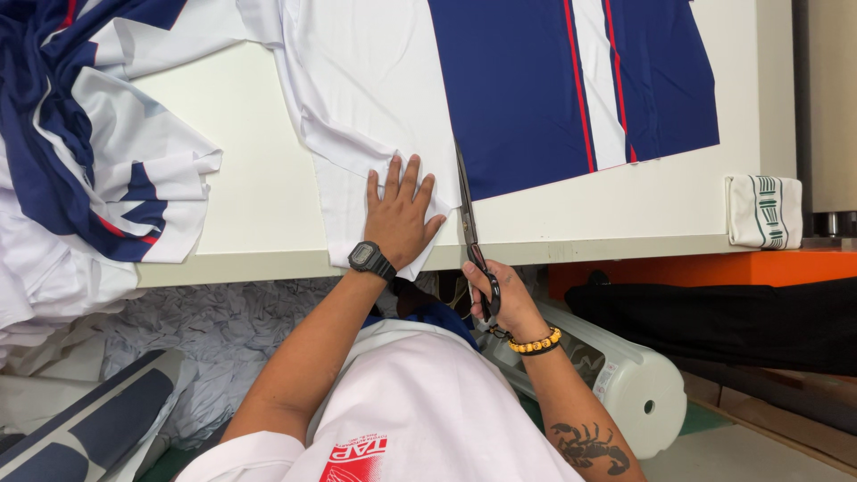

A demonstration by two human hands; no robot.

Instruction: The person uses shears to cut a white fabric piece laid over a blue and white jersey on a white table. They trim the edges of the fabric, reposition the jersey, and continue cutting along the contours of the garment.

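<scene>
Across our cream tabletop (259, 192) lies white fabric (375, 98), joined to a navy striped panel (553, 80). Our left hand (399, 214) presses flat and open on the white fabric, just left of the scissors (470, 234), which our right hand (496, 299) grips by the handles.

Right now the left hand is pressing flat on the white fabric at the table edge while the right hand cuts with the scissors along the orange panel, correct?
Not quite. The panel is navy blue with red and white stripes, not orange. The head view shows the left hand flat on the white fabric at the table edge and the right hand working the scissors along that panel's edge.
</scene>
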